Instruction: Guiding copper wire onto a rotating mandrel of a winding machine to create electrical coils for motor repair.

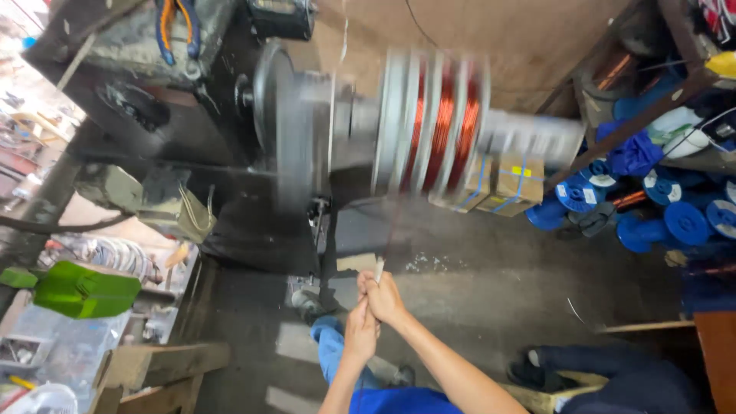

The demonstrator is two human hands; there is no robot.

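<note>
A coil former (433,123) with grey flanges and bands of copper wire spins, blurred, on a dark winding machine (230,115). A thin copper wire (392,222) runs down from it to my hands. My right hand (381,297) is closed around the wire and a small pale tube at its top. My left hand (360,331) grips just below it, the two hands touching. Both forearms come up from the bottom of the view, over my blue trouser leg (333,353).
Blue wire spools (675,222) are piled at right beside two cardboard boxes (498,184). Pliers (176,27) lie on top of the machine. A green container (80,290) and clutter sit at left. Another person's dark trouser leg and shoe (606,372) are at bottom right.
</note>
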